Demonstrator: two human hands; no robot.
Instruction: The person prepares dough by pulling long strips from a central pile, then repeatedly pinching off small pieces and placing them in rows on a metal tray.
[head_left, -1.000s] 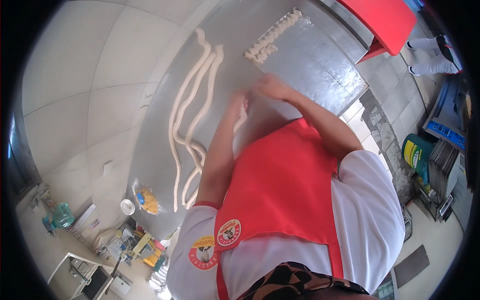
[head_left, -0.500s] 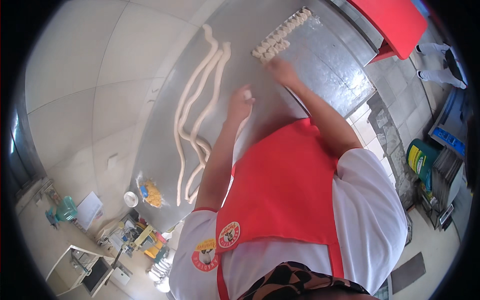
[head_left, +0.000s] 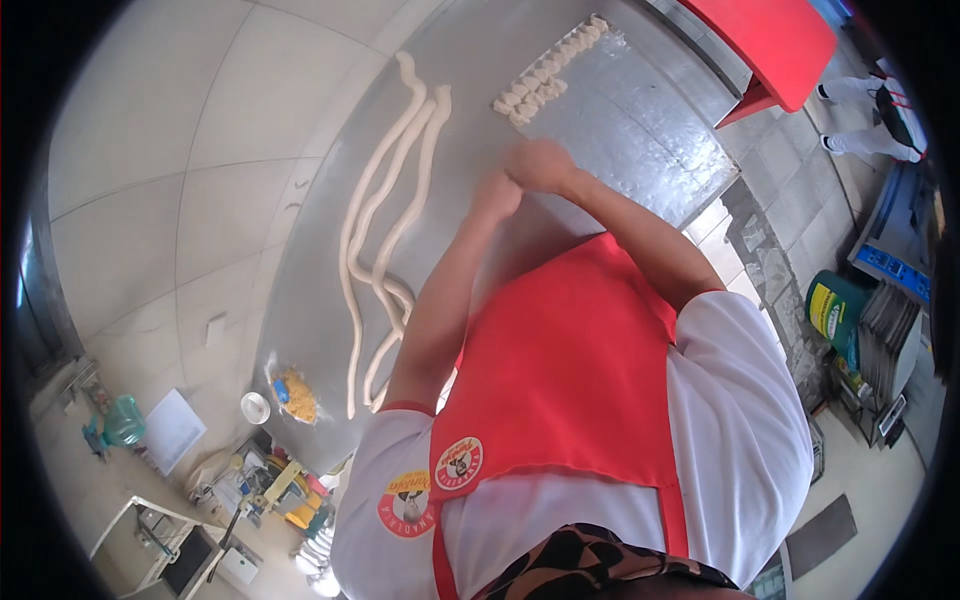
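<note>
Whitish dough ropes (head_left: 380,268) left of fingers (head_left: 526,160), dough pieces (head_left: 521,97) beyond

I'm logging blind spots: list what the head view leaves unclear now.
Head view throughout:
Anything held: covered by the left hand and right hand, both blurred.
Dough ropes, lower parts: partly behind the left forearm.
Other person, upper body: cut off by the picture's dark rim.

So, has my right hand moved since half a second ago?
Yes. Judged against the dough pieces lying on the metal surface, your right hand has drawn back from them, toward your left hand.
</note>
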